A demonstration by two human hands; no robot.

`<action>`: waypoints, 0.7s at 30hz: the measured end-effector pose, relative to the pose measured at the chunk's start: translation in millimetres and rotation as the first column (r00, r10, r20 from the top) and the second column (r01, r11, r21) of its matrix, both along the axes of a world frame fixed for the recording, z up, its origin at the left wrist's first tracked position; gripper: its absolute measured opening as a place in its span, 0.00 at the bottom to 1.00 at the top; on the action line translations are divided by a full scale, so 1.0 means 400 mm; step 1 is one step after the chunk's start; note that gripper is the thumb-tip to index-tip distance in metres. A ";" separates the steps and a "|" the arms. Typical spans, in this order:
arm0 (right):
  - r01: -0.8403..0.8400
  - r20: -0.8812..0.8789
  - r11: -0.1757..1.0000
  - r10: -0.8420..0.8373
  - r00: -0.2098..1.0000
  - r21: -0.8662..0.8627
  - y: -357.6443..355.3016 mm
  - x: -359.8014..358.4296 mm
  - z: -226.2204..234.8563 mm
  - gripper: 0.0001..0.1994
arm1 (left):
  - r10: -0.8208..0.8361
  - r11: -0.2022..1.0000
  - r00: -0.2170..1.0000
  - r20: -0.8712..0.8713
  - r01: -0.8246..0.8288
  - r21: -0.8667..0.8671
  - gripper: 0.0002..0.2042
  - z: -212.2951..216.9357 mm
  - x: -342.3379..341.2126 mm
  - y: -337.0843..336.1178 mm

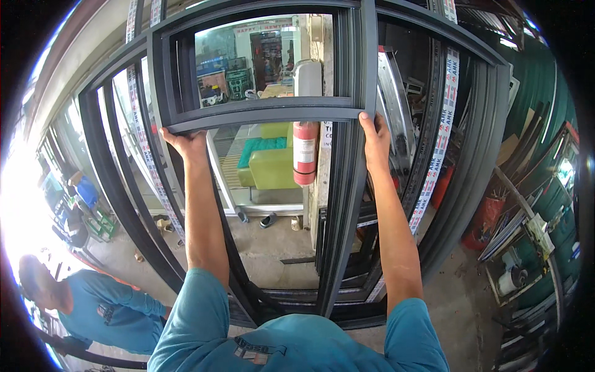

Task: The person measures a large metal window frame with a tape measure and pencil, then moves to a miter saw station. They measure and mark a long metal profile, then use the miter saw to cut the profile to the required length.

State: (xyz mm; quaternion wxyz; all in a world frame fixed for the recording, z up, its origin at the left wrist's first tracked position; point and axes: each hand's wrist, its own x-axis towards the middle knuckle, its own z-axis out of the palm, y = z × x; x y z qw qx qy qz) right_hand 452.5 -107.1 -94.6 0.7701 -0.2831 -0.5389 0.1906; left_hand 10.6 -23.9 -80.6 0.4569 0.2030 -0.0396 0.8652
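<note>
A large dark grey metal window frame [266, 115] stands upright in front of me, divided by vertical bars and a horizontal crossbar. My left hand [186, 144] grips it where the crossbar's left end meets an upright, its fingers partly hidden. At the crossbar's right end, my right hand [376, 137] is wrapped round the right upright [353, 223], thumb on the front. Both arms reach forward and up. Behind this frame stand more dark frame pieces [477, 136], some with printed protective tape [441, 136] along them.
Through the frame, a red fire extinguisher [305, 155] hangs on a post near a green seat [271, 166]. Shoes [268, 220] lie on the concrete floor. Another person [105, 304] in a teal shirt is at lower left. Metal lengths and scrap [514, 229] line the right side.
</note>
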 end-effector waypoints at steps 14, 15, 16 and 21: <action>0.131 0.024 0.985 -0.129 0.991 -0.109 0.083 0.045 -0.040 0.34 | -0.217 0.976 0.955 0.203 0.210 0.058 0.27 0.006 0.024 -0.042; 0.109 0.030 0.987 -0.107 0.994 -0.120 0.085 0.037 -0.025 0.34 | -0.209 0.978 0.951 0.229 0.201 0.061 0.28 0.021 0.030 -0.037; 0.084 0.032 0.987 -0.080 0.996 -0.139 0.071 0.029 -0.024 0.33 | -0.195 0.981 0.948 0.253 0.187 0.055 0.28 0.017 0.030 -0.040; -0.001 -0.015 0.992 -0.001 1.000 -0.126 0.020 0.003 -0.009 0.24 | -0.207 0.978 0.941 0.267 0.192 0.080 0.25 0.002 0.032 -0.045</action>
